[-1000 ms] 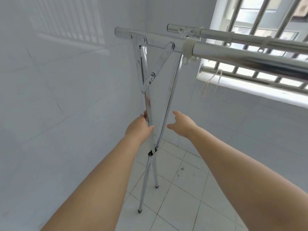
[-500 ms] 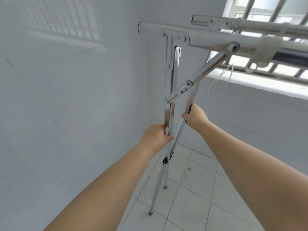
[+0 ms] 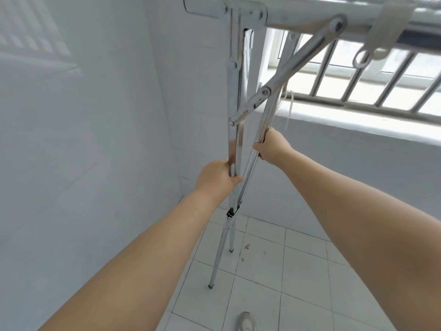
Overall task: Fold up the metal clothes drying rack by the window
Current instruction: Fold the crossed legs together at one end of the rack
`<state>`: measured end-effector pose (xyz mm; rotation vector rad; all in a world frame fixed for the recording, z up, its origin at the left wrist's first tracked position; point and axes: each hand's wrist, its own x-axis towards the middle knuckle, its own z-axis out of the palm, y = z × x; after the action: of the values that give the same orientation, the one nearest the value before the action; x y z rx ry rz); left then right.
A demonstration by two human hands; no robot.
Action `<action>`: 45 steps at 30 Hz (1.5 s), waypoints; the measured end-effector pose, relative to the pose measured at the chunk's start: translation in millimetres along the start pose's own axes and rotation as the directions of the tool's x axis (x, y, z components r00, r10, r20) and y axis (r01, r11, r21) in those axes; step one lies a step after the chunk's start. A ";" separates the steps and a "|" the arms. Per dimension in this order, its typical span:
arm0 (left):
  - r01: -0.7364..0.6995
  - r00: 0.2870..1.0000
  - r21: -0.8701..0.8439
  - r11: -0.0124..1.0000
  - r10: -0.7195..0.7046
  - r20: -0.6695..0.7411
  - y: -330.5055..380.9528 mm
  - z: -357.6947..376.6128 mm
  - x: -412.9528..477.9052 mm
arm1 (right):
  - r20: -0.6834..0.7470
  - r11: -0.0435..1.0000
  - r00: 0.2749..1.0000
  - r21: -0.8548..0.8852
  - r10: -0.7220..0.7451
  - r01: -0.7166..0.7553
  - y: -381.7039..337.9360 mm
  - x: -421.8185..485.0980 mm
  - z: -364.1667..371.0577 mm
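The metal drying rack [image 3: 232,96] stands in the corner by the window, its top rail [image 3: 298,17] crossing the upper edge of the view. Two shiny legs run down to a black pivot [image 3: 231,212] and cross below it to the floor. My left hand [image 3: 218,179] is shut around the near upright leg. My right hand [image 3: 272,149] is shut around the slanted far leg [image 3: 268,115], a little higher. A hinged brace [image 3: 265,91] links the upright leg to the top rail.
A white tiled wall [image 3: 95,139] lies close on the left. The barred window [image 3: 358,77] and its sill are at upper right. Small scraps [image 3: 247,246] lie on the floor tiles, and a grey shoe tip [image 3: 245,322] shows at the bottom edge.
My right hand has gone from open beside the rack to shut on the slanted leg. The view has moved closer, and the two legs stand nearer together than before.
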<state>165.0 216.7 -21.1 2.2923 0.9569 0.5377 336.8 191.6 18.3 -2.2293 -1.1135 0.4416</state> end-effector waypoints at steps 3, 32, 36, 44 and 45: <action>0.007 1.000 -0.019 1.000 -0.008 -0.028 6.3 15.3 45.7 | 0.000 1.000 1.000 -0.017 0.003 -0.003 15.3 45.6 -11.7; 0.166 0.970 -0.122 0.978 -0.185 -0.158 -20.0 72.6 280.6 | 0.002 0.994 0.994 -0.019 0.110 -0.110 40.5 287.0 -20.9; 0.231 0.963 -0.285 0.930 -0.260 -0.069 -21.9 74.2 279.0 | 0.045 0.989 0.989 -0.037 0.144 -0.143 37.1 280.5 -26.0; 0.308 0.952 -0.171 0.936 -0.302 0.058 -26.5 78.2 268.9 | 0.037 0.981 0.981 -0.057 0.189 -0.187 46.2 241.7 -37.9; 0.341 0.940 -0.143 0.929 -0.335 0.064 -27.6 80.1 267.0 | 0.039 0.980 0.980 -0.054 0.194 -0.192 49.1 235.9 -39.0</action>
<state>372.2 400.6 -62.5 1.9389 1.2169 0.4016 527.0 344.3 10.0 -2.3935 -0.9430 0.5504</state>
